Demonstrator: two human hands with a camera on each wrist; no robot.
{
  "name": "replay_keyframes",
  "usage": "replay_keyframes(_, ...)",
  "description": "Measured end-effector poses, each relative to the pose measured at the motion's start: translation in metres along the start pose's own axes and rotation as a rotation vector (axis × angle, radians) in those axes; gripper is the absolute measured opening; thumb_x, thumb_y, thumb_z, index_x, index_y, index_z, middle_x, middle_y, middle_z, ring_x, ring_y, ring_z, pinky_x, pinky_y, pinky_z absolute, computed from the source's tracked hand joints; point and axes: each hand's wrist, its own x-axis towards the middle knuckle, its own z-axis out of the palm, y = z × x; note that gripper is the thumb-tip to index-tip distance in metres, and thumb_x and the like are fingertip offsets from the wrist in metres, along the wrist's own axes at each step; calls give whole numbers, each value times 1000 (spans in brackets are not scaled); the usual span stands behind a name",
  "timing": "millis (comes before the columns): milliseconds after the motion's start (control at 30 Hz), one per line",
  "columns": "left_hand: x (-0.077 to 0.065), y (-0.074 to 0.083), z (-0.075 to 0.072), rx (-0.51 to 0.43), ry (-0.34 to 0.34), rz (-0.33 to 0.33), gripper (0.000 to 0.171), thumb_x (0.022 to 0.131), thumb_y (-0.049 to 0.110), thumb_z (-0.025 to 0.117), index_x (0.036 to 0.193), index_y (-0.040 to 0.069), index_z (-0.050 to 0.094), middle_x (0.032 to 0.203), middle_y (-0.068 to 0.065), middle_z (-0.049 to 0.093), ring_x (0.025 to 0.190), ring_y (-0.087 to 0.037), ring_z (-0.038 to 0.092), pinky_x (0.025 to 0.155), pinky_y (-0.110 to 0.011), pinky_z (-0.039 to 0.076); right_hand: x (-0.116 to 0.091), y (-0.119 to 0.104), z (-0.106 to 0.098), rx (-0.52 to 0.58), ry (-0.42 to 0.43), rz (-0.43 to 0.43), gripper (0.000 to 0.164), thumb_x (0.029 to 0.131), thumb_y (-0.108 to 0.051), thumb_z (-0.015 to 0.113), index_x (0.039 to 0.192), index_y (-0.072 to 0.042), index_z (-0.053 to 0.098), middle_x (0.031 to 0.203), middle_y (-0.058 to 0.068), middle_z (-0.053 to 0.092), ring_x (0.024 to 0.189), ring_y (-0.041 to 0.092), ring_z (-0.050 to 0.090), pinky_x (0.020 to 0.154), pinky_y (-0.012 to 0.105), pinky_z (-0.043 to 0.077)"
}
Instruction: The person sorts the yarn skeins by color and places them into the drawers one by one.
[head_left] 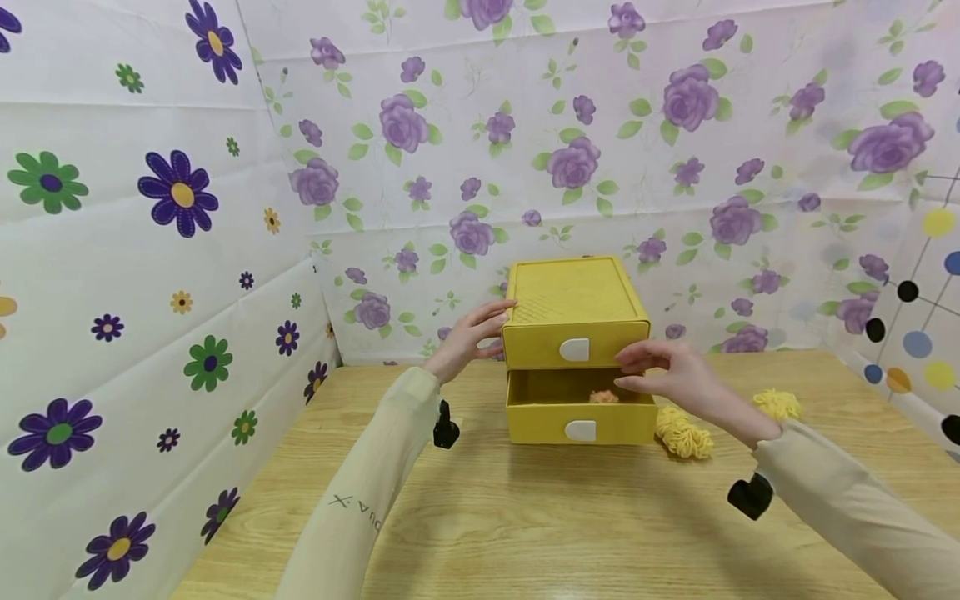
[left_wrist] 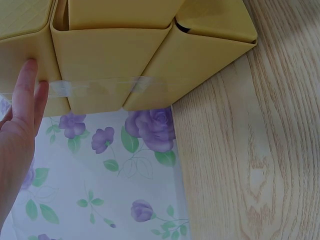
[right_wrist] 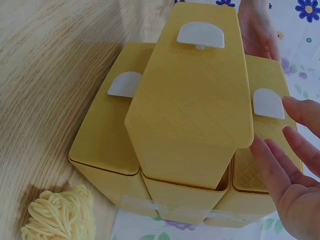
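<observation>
A yellow drawer cabinet point(head_left: 577, 287) stands on the table, its drawers stacked with white tab handles. Its middle drawer point(right_wrist: 192, 95) is pulled out, while the drawers above and below it are closed. Inside the pulled-out drawer lies a small orange-pink bundle point(head_left: 603, 397), partly hidden by the front wall. My left hand point(head_left: 468, 337) rests straight fingertips against the cabinet's left side near the top. At the right front of the top drawer point(head_left: 536, 346), my right hand point(head_left: 675, 379) has its fingers spread and extended, with nothing held in them.
Two yellow yarn bundles lie right of the cabinet: a nearer bundle point(head_left: 684, 435) beside the drawer and a farther bundle point(head_left: 777, 404) behind my right wrist. A flower-printed sheet point(head_left: 465, 192) hangs behind the wooden table point(head_left: 585, 525), with more printed sheets at both sides.
</observation>
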Motion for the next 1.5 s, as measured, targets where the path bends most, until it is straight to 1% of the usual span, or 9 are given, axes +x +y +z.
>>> replay_keyframes(167, 0, 0, 0, 1, 3, -3, 38, 95, 29, 49, 132, 22, 48, 133, 0, 39, 111, -27, 43, 82, -39, 45, -2, -3, 1, 14, 3, 2, 31, 79, -17, 72, 103, 1, 63, 96, 14, 63, 84, 20, 61, 69, 27, 49)
replay_keyframes(233, 0, 0, 0, -3, 4, -2, 38, 95, 29, 49, 132, 21, 48, 134, 0, 39, 111, -27, 43, 82, -39, 45, -3, -4, 2, 44, 5, 0, 27, 79, -14, 71, 101, 1, 64, 94, 14, 63, 82, 20, 61, 67, 30, 50)
replay_keyframes(433, 1, 0, -1, -13, -1, 3, 39, 95, 29, 50, 133, 20, 48, 135, -1, 37, 112, -28, 42, 82, -39, 45, -5, -4, 7, 197, -13, 36, 21, 82, -3, 67, 98, 9, 63, 92, 19, 61, 78, 29, 63, 63, 38, 51)
replay_keyframes(567, 1, 0, 0, -14, -2, 2, 39, 95, 29, 49, 133, 20, 48, 134, 0, 38, 112, -28, 42, 83, -39, 45, -6, -5, 10, 219, -19, 69, 19, 83, -5, 65, 96, 9, 64, 88, 19, 63, 76, 32, 63, 63, 36, 51)
replay_keyframes(700, 1, 0, 0, -15, 5, 0, 38, 95, 28, 49, 132, 20, 48, 134, -1, 38, 111, -28, 42, 82, -39, 45, -9, -7, 14, 203, -38, 81, 18, 83, -8, 66, 95, 6, 65, 84, 17, 65, 72, 29, 64, 62, 36, 52)
replay_keyframes(967, 0, 2, 1, -14, 4, -2, 38, 95, 29, 49, 132, 21, 48, 134, 0, 38, 111, -27, 42, 83, -40, 44, -14, -9, 24, 193, -90, 69, 17, 84, -8, 64, 94, 6, 67, 83, 15, 66, 72, 33, 63, 63, 38, 51)
replay_keyframes(1200, 0, 1, 0, -19, 4, -1, 38, 95, 29, 50, 132, 21, 49, 134, 0, 38, 111, -27, 43, 83, -40, 44, -17, -4, 32, 149, -101, 75, 18, 82, -12, 67, 95, 1, 70, 82, 12, 66, 70, 24, 64, 61, 35, 52)
replay_keyframes(1300, 0, 1, 0, -21, 5, -5, 38, 95, 29, 50, 132, 21, 49, 134, 0, 38, 111, -27, 43, 83, -40, 44, -18, -3, 35, 107, -98, 61, 19, 81, -12, 69, 95, 0, 70, 81, 9, 67, 69, 21, 64, 60, 33, 52)
replay_keyframes(1500, 0, 1, 1, -18, 11, -11, 38, 95, 28, 49, 132, 21, 48, 135, 0, 37, 112, -26, 44, 83, -39, 44, -22, -5, 42, -20, -101, -5, 19, 79, -11, 71, 94, 1, 70, 81, 3, 67, 71, 15, 64, 60, 26, 51)
